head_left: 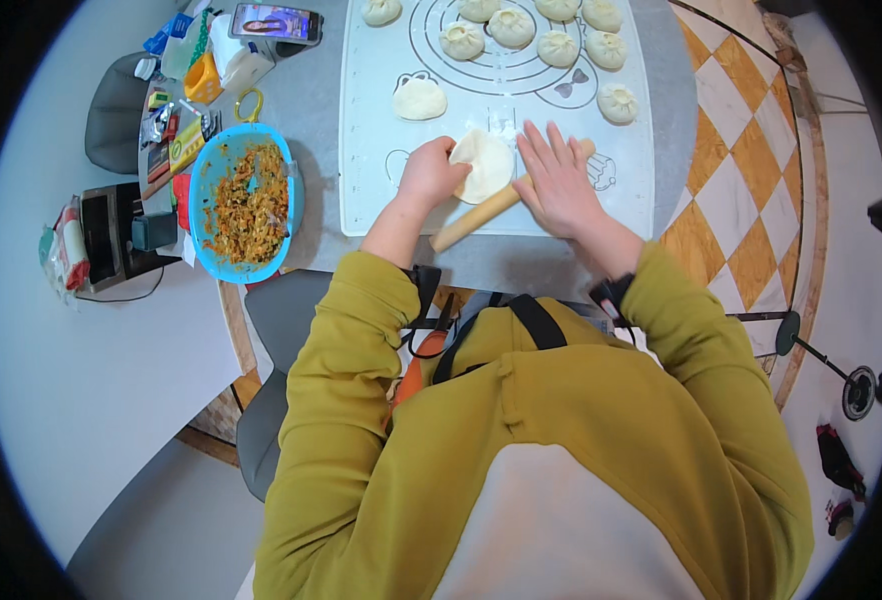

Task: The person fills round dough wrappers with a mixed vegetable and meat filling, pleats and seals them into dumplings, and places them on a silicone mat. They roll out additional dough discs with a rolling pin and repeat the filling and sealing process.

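Note:
A round, flat dough wrapper (486, 168) lies on the white printed mat (361, 60). My left hand (429, 174) pinches its left edge between thumb and fingers. Under my right hand (561, 188), a wooden rolling pin (473, 220) lies slantwise, its upper end showing past the fingers. That hand rests flat on the pin with its fingers stretched out. Beyond my left hand sits a small flattened dough piece (420, 99). Several pleated buns (511, 28) stand on the far part of the mat, with one bun (617, 103) nearer the right edge.
Left of the mat, a blue bowl (197, 200) holds chopped filling (246, 205) near the table's edge. A phone (276, 22) stands at the far left, with a yellow-orange container (202, 78) and assorted clutter beside it. A grey chair (291, 310) is below the table edge.

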The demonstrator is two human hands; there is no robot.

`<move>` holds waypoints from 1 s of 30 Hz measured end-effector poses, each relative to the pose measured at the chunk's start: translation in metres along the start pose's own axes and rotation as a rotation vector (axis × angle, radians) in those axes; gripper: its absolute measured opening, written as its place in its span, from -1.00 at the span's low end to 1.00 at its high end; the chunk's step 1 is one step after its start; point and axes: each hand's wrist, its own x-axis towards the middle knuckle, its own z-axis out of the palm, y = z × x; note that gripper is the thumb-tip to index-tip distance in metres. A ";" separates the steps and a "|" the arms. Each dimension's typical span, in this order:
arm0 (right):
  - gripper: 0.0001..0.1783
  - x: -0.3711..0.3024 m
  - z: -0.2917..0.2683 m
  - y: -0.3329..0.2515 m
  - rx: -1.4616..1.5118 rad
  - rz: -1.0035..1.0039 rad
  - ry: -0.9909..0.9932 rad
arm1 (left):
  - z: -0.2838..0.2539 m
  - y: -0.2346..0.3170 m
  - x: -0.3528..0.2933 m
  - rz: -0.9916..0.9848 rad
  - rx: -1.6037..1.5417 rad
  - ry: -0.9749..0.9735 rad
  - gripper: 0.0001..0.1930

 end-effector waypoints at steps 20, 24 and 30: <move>-0.32 0.003 0.001 0.006 -0.001 -0.092 0.006 | 0.020 -0.004 -0.012 -0.081 -0.470 -0.052 -0.64; -0.34 0.070 0.015 -0.005 -0.075 -0.085 0.156 | 0.017 0.011 -0.008 0.031 -0.083 0.200 -0.61; -0.34 0.013 -0.003 0.006 0.023 -0.064 -0.014 | 0.006 0.027 0.013 0.080 0.143 -0.062 -0.66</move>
